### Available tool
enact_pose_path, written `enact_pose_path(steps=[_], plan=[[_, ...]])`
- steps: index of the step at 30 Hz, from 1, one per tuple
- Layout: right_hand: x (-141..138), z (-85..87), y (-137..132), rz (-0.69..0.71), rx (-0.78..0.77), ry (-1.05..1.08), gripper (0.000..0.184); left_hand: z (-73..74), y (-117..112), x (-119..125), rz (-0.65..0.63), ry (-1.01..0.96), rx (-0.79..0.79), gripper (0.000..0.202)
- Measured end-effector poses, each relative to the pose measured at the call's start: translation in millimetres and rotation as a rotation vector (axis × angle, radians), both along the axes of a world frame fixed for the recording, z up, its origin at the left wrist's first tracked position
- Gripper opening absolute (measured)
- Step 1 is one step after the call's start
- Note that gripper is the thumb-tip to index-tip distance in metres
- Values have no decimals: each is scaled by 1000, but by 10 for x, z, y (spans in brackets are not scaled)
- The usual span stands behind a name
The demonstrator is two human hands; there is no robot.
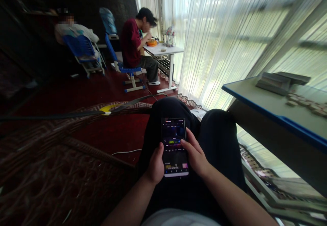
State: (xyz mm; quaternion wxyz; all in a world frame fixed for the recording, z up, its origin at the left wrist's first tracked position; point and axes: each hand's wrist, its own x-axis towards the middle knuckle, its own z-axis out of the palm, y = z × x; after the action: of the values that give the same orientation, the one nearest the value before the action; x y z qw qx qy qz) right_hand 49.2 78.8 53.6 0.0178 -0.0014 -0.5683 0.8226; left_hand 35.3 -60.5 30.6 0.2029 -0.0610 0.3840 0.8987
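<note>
A smartphone point(175, 156) with a lit, mostly dark screen is held upright over my lap, in front of my dark trousers point(219, 140). My left hand point(156, 166) grips its left edge, the thumb pointing up along the side; the other fingers are hidden behind it. On the right edge is my right hand point(196, 154), its thumb lying over the screen near a row of small coloured icons. The right hand's remaining fingers are partly hidden behind the phone.
A desk point(255, 98) with blue edging stands at my right, bearing a grey box point(274, 83) and small blocks point(306, 105). A woven rattan seat point(63, 185) is at left. Ahead, a person in a maroon shirt point(130, 42) sits at a white table point(165, 50); another person point(76, 30) sits farther left.
</note>
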Motion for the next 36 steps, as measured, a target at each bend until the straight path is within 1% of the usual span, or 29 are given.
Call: enact_pose_path(steps=[2,5,6,10,13,17,20,22,26,29,31,34,36], plan=[[3,29,2,37,-23,31,57,17,7,-6,11,-16,-4,61],[-6,59,21,97,-30,65,69,55,17,-18,1,-42,31,60],[-12,62,27,96,-24,61,69,69,20,-21,-4,-46,47,60],[-36,41,29,57,-7,23,59,97,23,-16,17,-44,61,60],[-23,18,23,71,-9,42,61,72,13,2,11,-62,52,61],[17,-3,32,122,14,98,73,20,0,14,52,-97,12,60],[28,-14,42,143,60,119,84,20,-1,7,55,-128,8,60],[25,-8,32,142,61,120,85,37,4,4,38,-132,21,60],[17,57,-31,85,26,85,75,61,19,10,60,-118,29,61],[24,117,-70,42,39,88,79,64,19,8,50,-104,46,65],[34,136,-74,61,40,87,83,70,16,5,18,-91,71,69],[39,129,-56,91,30,73,87,84,15,8,-21,-94,96,71],[31,111,-44,81,45,74,87,80,21,17,-25,-107,101,69]])
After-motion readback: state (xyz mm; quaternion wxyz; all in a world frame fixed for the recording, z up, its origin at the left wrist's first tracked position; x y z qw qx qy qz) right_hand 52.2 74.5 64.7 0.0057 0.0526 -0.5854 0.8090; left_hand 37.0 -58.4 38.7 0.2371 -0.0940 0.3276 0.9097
